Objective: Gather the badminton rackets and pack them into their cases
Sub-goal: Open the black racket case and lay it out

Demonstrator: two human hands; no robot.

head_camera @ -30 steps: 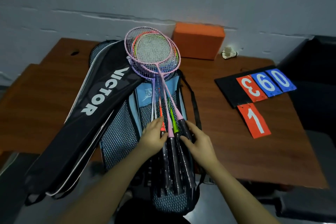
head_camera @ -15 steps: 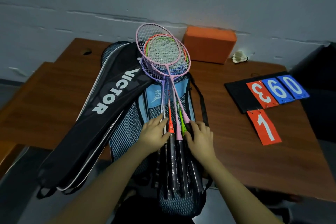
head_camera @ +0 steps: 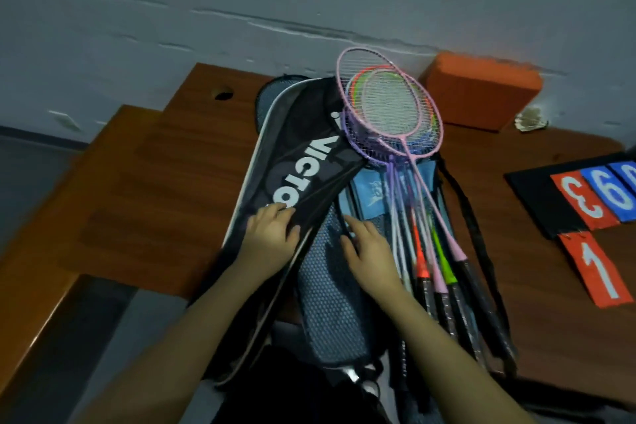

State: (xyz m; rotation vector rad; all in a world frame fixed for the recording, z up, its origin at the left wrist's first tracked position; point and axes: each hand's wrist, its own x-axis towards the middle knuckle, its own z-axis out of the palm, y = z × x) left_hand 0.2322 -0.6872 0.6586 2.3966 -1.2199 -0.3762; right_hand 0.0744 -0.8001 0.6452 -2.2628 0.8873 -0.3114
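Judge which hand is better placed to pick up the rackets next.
Right, likely. The right hand rests on the mesh case directly beside the racket handles; the left hand lies farther away on the black Victor case.

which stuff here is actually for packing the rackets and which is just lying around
For the job:
rackets
black Victor case
mesh case
left hand, flat on the Victor case
right hand, on the mesh case

Lying about:
orange block
shuttlecock
number cards
table
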